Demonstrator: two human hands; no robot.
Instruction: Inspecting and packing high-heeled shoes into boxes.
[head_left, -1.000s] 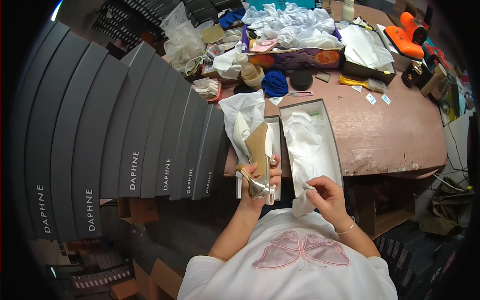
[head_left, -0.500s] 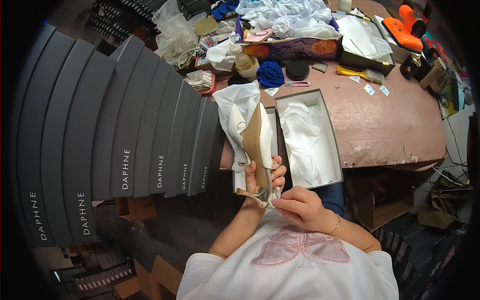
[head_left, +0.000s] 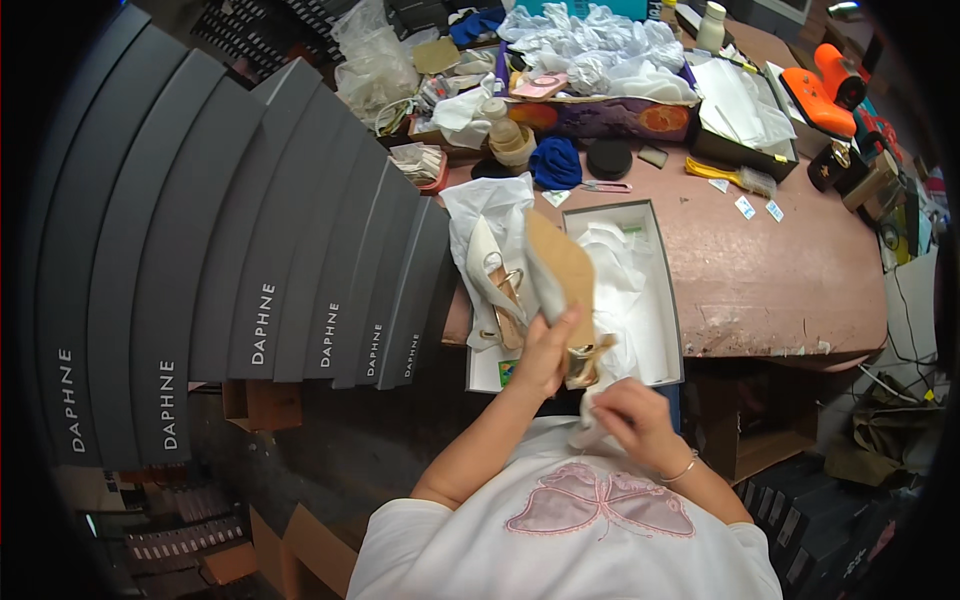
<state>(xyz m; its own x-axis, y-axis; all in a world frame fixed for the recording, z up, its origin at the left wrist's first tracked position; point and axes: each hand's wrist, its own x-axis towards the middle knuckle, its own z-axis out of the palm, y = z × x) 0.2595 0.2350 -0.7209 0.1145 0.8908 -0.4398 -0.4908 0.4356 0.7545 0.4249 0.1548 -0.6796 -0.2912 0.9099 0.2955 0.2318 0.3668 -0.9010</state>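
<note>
Wears a white T-shirt (head_left: 570, 565) with a pink butterfly on the chest. Pinches a white cloth (head_left: 588, 428) in the closed fingers of the right hand (head_left: 637, 415), close to the shirt. Grips 1 white shoe (head_left: 562, 268) firmly near its heel with the left hand (head_left: 548, 358), with the tan sole toward the camera, the toe pointing away and the gold heel near the right hand. Holds this shoe raised before 2 open box halves, partly hiding both. Has a 2nd shoe (head_left: 484, 245) just beyond to the left, lying on white tissue (head_left: 461, 203) over the left box half (head_left: 484, 375); has crumpled paper in the right box half (head_left: 672, 300). Sits beside a tall row of dark grey boxes (head_left: 230, 230), to the left. Faces, farther along the pinkish table (head_left: 780, 285), a blue cloth (head_left: 555, 163), a round black tin (head_left: 609, 159) and a yellow-handled brush (head_left: 735, 177) near 3 small labels. Faces, farther still, a purple carton (head_left: 600, 119) heaped with white paper, and an orange device (head_left: 818, 97) to the right.
</note>
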